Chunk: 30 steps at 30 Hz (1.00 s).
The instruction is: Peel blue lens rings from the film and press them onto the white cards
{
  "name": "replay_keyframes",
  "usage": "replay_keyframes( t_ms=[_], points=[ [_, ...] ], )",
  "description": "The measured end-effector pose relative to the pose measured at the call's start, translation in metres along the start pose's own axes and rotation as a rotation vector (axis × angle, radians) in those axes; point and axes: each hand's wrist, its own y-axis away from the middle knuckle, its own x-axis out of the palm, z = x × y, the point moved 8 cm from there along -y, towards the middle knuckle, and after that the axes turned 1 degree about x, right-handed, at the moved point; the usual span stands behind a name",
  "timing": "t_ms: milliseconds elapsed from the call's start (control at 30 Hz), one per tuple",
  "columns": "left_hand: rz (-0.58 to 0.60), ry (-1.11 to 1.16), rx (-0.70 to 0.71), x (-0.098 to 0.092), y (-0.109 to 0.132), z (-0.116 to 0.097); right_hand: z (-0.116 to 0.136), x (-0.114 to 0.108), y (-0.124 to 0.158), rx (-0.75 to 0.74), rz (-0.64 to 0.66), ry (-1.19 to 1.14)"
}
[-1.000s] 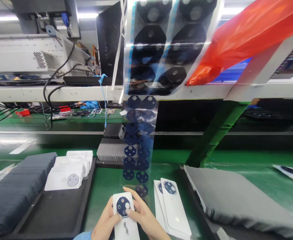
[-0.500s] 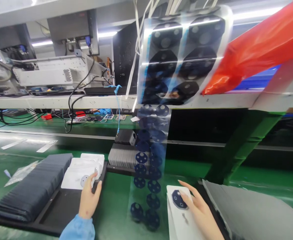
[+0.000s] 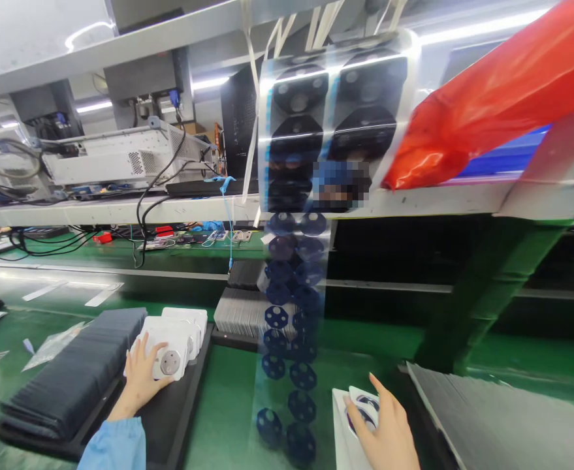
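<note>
My left hand [image 3: 142, 375] lies with fingers spread over the front white panel [image 3: 181, 346] of a fanned row of similar panels. That panel is flat, with rounded corners and a grey round patch with small holes. The row leans in a black tray [image 3: 169, 427]. At the lower right, my right hand [image 3: 389, 424] pinches a white panel [image 3: 367, 398] with a shiny dark patch, thumb across its front. Its top looks lifted from another white panel [image 3: 340, 424] beneath. A clear strip of dark blue octagonal film stickers [image 3: 302, 406] hangs between my hands.
Dark grey sheets [image 3: 71, 375] fill the tray's left side. Grey sheets [image 3: 507, 411] are stacked at the right, and another stack [image 3: 242, 310] stands behind the strip. Above is a white shelf [image 3: 193, 210] with a red plastic bag [image 3: 487, 111]. Cables hang at the left.
My left hand has shifted left and spread across the front white panel. My right hand has moved slightly down, and the panel under it is now tilted with its patch catching light.
</note>
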Motion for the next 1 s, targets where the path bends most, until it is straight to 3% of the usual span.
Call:
replay_keyframes(
  t_ms=[167,300,500,567,633,700,767,867,1000],
  points=[
    [-0.087,0.045,0.05,-0.013,-0.006,-0.01,0.004,0.0,0.004,0.012,-0.004,-0.102],
    [-0.169,0.26,0.038,-0.029,-0.009,-0.014,0.009,-0.002,0.006,0.033,0.013,-0.174],
    [-0.175,0.458,-0.037,-0.045,0.002,-0.021,0.034,-0.01,0.021,0.022,-0.018,-0.343],
    [-0.245,0.68,-0.136,-0.052,0.011,-0.027,0.046,-0.011,0.027,-0.038,-0.049,-0.386],
    [-0.227,1.117,-0.271,-0.046,0.02,-0.041,0.06,-0.014,0.035,-0.182,-0.131,-0.395],
    [0.012,1.503,-0.347,-0.03,0.028,-0.078,0.076,-0.018,0.046,-0.385,-0.225,-0.351],
    [0.269,1.657,-0.373,-0.018,0.041,-0.12,0.09,-0.016,0.059,-0.569,-0.24,-0.275],
    [0.608,1.722,-0.359,0.0,0.065,-0.172,0.104,0.004,0.073,-0.733,-0.092,-0.142],
    [0.936,1.808,-0.306,0.019,0.096,-0.214,0.112,0.04,0.086,-0.834,0.158,0.03]
  ],
)
